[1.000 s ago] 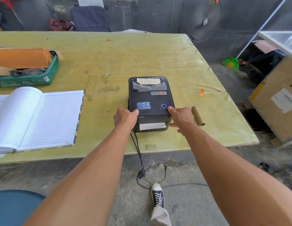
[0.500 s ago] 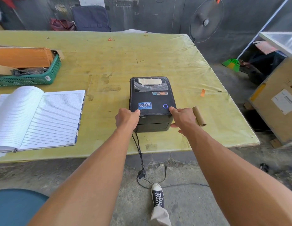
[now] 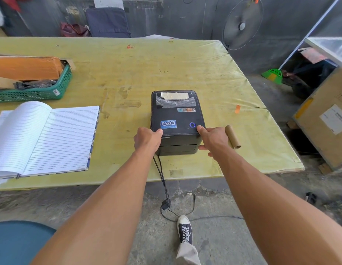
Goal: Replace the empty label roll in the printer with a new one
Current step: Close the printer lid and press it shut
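A black label printer [image 3: 176, 115] stands near the front edge of the yellow-green table [image 3: 166, 69], its lid down and a blue ring light lit on top. My left hand [image 3: 147, 139] grips its front left corner. My right hand [image 3: 212, 141] grips the front right corner, thumb on top by the light. The front slot looks dark, with no paper showing. A bare brown cardboard core [image 3: 232, 137] lies on the table just right of my right hand.
An open lined notebook [image 3: 46, 138] lies at the left. Behind it a green basket [image 3: 38, 92] holds orange and brown packets. The printer's cable [image 3: 162, 176] hangs over the table's front edge to the floor by my shoe [image 3: 184, 229]. A cardboard box [image 3: 322, 119] stands at the right.
One second ago a white label strip stuck out of the printer's front slot; it is no longer visible. Both hands stay on the printer's front corners.
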{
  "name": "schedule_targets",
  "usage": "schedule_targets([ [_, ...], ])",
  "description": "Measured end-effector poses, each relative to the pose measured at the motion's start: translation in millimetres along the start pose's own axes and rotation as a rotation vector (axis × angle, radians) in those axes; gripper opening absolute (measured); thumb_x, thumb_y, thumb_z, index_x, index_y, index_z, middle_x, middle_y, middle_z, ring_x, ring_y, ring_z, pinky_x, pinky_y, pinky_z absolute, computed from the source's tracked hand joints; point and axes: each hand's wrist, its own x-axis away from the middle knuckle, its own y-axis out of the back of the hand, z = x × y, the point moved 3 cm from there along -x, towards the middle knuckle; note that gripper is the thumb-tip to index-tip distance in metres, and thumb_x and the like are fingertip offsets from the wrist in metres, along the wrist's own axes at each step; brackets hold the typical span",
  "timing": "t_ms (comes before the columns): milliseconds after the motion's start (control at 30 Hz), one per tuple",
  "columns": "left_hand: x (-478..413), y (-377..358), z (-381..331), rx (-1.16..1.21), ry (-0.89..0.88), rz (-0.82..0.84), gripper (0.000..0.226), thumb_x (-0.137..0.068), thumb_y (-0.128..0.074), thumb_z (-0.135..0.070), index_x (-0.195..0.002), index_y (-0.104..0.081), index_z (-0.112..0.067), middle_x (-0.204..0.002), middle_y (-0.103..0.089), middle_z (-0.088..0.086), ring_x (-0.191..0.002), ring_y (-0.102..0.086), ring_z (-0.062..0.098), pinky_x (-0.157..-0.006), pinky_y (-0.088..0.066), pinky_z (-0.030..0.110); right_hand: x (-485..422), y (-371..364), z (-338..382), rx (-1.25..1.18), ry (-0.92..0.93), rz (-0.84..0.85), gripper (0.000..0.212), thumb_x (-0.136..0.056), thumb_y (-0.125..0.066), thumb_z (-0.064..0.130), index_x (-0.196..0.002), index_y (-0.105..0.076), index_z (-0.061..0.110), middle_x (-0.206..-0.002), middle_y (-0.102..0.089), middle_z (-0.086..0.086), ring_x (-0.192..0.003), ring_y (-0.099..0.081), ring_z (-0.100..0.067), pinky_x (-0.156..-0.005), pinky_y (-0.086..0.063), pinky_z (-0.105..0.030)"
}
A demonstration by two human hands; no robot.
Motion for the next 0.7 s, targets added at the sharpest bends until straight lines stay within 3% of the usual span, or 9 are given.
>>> schedule_targets([
  [167,-1.1,-0.9,-0.1,-0.004,-0.005,-0.014,0.041,-0.087,-0.07,-0.034,-0.061,-0.043,-0.018,-0.081,-0.052,0.002,-0.063,-0.052,0.022,-0.068,-0.051,0.035,0.7,0.9,0.3,-0.002,-0.001,0.009,0.04,-0.093,-0.062,0.047,-0.097,-0.069,0.007,-0.067,-0.064,-0.002,-0.087,-0.074,-0.033,-0.087,-0.056,-0.049],
  [300,-0.3,0.1,0.5,0.008,0.005,0.0,0.042,-0.087,-0.071,-0.034,-0.064,-0.042,-0.016,-0.087,-0.053,0.005,-0.081,-0.056,0.032,-0.081,-0.058,0.042,3.0,1.7,2.2,-0.007,-0.003,0.007,0.039,-0.093,-0.062,0.047,-0.094,-0.068,0.008,-0.066,-0.064,-0.002,-0.085,-0.075,-0.032,-0.085,-0.057,-0.048],
  [433,3.3,3.6,-5.1,-0.004,0.011,0.009,0.044,-0.088,-0.07,-0.031,-0.059,-0.04,-0.019,-0.068,-0.049,0.0,-0.079,-0.056,0.031,-0.083,-0.058,0.044,2.0,4.0,6.1,0.012,-0.007,0.024,0.042,-0.093,-0.063,0.047,-0.1,-0.069,0.005,-0.066,-0.063,0.0,-0.082,-0.075,-0.031,-0.084,-0.057,-0.048],
  [500,1.2,4.4,-6.1,-0.014,0.036,0.036,0.041,-0.088,-0.071,-0.03,-0.061,-0.042,-0.018,-0.072,-0.055,0.002,-0.077,-0.058,0.028,-0.084,-0.058,0.043,1.4,7.0,8.3,0.025,-0.012,0.046,0.044,-0.093,-0.064,0.046,-0.104,-0.07,0.004,-0.07,-0.067,-0.003,-0.079,-0.076,-0.03,-0.084,-0.057,-0.048],
  [533,0.9,4.7,-6.4,-0.012,0.057,0.075,0.035,-0.088,-0.071,-0.029,-0.065,-0.048,-0.015,-0.081,-0.061,0.006,-0.081,-0.062,0.028,-0.084,-0.057,0.042,2.2,9.2,8.3,0.036,-0.013,0.058,0.045,-0.093,-0.064,0.045,-0.105,-0.07,0.002,-0.076,-0.07,-0.006,-0.079,-0.076,-0.03,-0.084,-0.057,-0.048],
  [600,-2.4,7.1,-10.0,0.032,0.109,0.143,0.023,-0.088,-0.072,-0.025,-0.092,-0.062,-0.006,-0.102,-0.065,0.01,-0.097,-0.066,0.029,-0.081,-0.055,0.041,-0.2,12.4,10.9,0.036,-0.02,0.096,0.044,-0.092,-0.066,0.043,-0.105,-0.069,0.001,-0.089,-0.075,-0.01,-0.078,-0.076,-0.029,-0.087,-0.057,-0.049],
  [633,-5.1,7.2,-8.4,0.05,0.144,0.188,0.029,-0.089,-0.072,-0.023,-0.106,-0.061,-0.003,-0.108,-0.064,0.01,-0.102,-0.066,0.029,-0.078,-0.053,0.04,-1.9,14.3,10.8,0.04,-0.03,0.123,0.04,-0.092,-0.067,0.042,-0.101,-0.069,0.003,-0.09,-0.074,-0.008,-0.075,-0.076,-0.027,-0.086,-0.056,-0.049],
  [700,-5.5,10.1,-7.6,0.08,0.174,0.263,0.029,-0.09,-0.071,-0.021,-0.11,-0.058,-0.005,-0.11,-0.061,0.008,-0.104,-0.066,0.027,-0.077,-0.051,0.042,-6.3,17.7,12.0,0.05,-0.042,0.185,0.029,-0.09,-0.068,0.041,-0.089,-0.07,0.012,-0.087,-0.07,-0.002,-0.07,-0.076,-0.023,-0.082,-0.056,-0.047],
])
